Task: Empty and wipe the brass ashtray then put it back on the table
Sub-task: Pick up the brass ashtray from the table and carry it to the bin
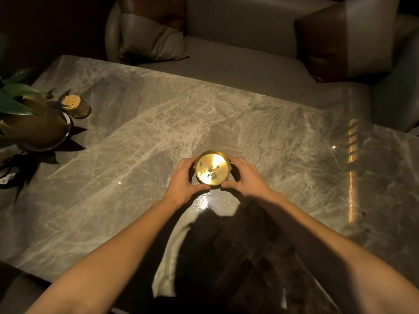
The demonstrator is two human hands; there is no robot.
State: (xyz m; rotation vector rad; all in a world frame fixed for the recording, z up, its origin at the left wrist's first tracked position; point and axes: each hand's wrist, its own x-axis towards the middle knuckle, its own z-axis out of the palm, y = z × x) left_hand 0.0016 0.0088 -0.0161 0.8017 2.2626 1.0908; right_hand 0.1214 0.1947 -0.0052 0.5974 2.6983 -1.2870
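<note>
Head view, 2 hands cupping brass ashtray (212, 168) (ash inside)

The potted plant (27, 114) is cut off by the left edge. Both hands hide the brass ashtray's (212, 168) side walls, so whether it rests on the bench (136, 137) cannot be told. The grey specks inside are too small to identify.

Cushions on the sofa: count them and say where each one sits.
2. One cushion leans in the sofa's far left corner; the other cushion stands at the right end. More could sit beyond the frame.
</note>
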